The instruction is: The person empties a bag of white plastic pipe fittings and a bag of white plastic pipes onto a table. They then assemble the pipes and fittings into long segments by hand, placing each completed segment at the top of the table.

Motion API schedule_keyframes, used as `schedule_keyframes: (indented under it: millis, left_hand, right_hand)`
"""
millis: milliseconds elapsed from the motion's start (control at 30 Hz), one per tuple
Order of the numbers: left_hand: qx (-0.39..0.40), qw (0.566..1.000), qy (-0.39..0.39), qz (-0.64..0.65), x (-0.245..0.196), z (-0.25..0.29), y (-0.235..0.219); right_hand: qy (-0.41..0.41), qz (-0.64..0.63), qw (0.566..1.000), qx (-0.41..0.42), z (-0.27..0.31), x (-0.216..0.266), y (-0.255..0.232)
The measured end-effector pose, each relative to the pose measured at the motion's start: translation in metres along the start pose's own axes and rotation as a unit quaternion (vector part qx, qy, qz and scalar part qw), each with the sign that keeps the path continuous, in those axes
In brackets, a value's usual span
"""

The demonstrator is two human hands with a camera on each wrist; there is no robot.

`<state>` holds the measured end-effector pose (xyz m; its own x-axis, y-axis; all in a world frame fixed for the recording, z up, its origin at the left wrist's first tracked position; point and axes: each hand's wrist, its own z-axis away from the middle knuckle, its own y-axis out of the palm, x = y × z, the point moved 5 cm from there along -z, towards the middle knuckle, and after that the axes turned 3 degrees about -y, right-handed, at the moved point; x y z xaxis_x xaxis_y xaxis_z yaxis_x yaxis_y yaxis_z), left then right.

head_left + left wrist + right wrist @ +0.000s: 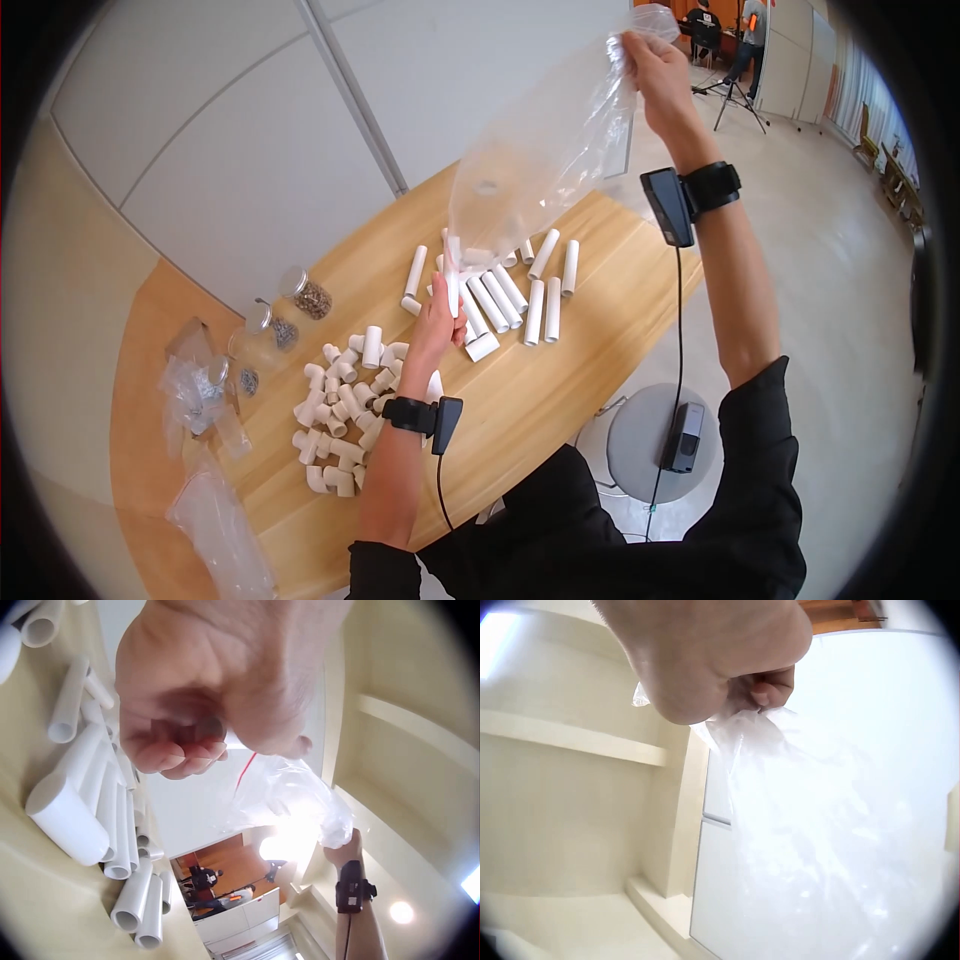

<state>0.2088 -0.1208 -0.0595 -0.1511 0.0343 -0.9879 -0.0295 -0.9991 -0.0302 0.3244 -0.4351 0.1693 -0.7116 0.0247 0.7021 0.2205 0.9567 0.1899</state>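
Note:
A clear plastic bag (540, 150) stretches above the table between two hands. The right hand (660, 80) is raised high and pinches the bag's gathered top; in the right wrist view the curled fingers (774, 688) grip the film (810, 825). Lower down, the left hand (437, 325), fingers curled, holds the bag's other edge beside a whitish strip; the exact grip is hidden in the left wrist view, where the hand (202, 697) covers it. White straight pipes (495, 300) lie under and beside the bag. White pipe fittings (345, 405) are heaped left of the left forearm.
Lidded jars (305, 292) with small parts stand at the table's left, beside crumpled plastic bags (195, 395). Another clear bag (222, 525) lies at the near left edge. A round stool (640, 440) holds a black device. Two people (703, 25) are in the background.

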Motion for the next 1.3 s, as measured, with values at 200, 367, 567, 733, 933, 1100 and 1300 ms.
schedule_keyframes:
  millis: [200, 367, 567, 733, 933, 1100, 1300]
  left_hand:
    - [-0.100, 0.820, 0.058, -0.560, 0.000, 0.004, 0.002]
    - [-0.121, 0.815, 0.073, -0.563, -0.005, 0.005, 0.012]
    - [-0.120, 0.794, 0.093, -0.589, -0.007, 0.009, 0.017]
    - [-0.181, 0.789, 0.159, -0.566, -0.013, 0.014, 0.013]
    - [-0.104, 0.956, 0.117, -0.248, -0.026, 0.029, -0.033]
    - [-0.065, 0.972, 0.015, 0.227, -0.060, 0.094, -0.083]
    - [-0.064, 0.948, 0.127, 0.284, -0.082, 0.193, -0.189]
  right_hand:
    - [-0.074, -0.006, 0.997, -0.028, -0.024, 0.024, -0.018]
    - [-0.111, -0.038, 0.993, 0.012, -0.013, 0.056, -0.001]
    - [-0.093, -0.095, 0.988, 0.073, 0.009, 0.073, 0.030]
    - [-0.065, -0.092, 0.983, 0.145, 0.029, 0.079, 0.062]
    - [-0.049, -0.169, 0.967, 0.183, 0.050, 0.090, 0.110]
    - [-0.069, -0.225, 0.949, 0.212, 0.082, 0.128, 0.149]
    - [-0.181, -0.240, 0.918, 0.260, 0.163, 0.177, 0.192]
